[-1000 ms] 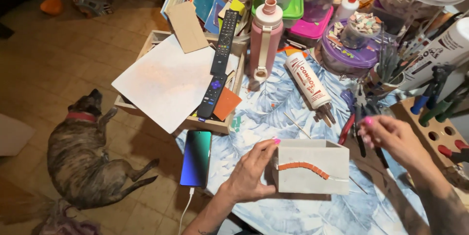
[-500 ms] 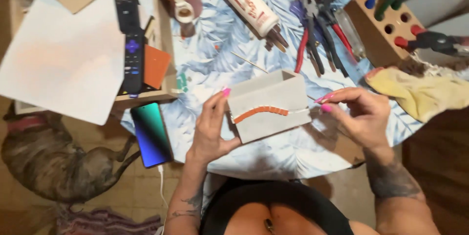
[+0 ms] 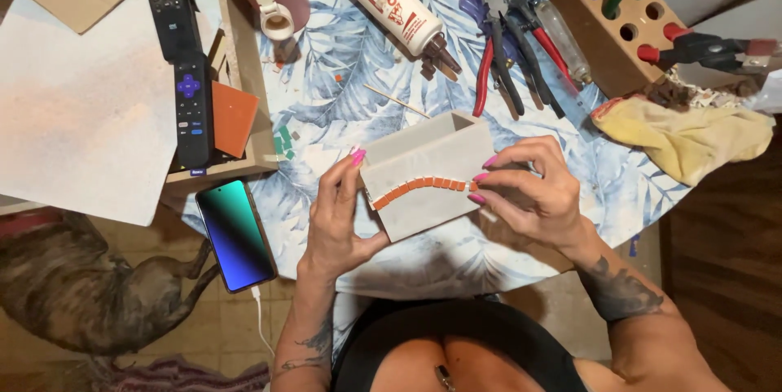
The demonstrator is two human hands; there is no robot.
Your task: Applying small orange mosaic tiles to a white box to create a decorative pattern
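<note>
Since the earlier frame, both hands have drawn the small white box (image 3: pixel 428 176) nearer, at frame centre. Left hand (image 3: pixel 338 213) clasps its left end, right hand (image 3: pixel 529 192) pinches the right by the orange tile strip (image 3: pixel 423 188) (likely light, rigid, tiles fragile); the bare ends look safest to hold.

The desk (image 3: pixel 350 74) (under a blue leaf-print cloth) carries a glue tube (image 3: pixel 387 1), pliers (image 3: pixel 509 50), a yellow rag (image 3: pixel 692 135), and a phone (image 3: pixel 236 233) overhanging its near-left edge.

Bright, even light; sharp, wide-angle.
</note>
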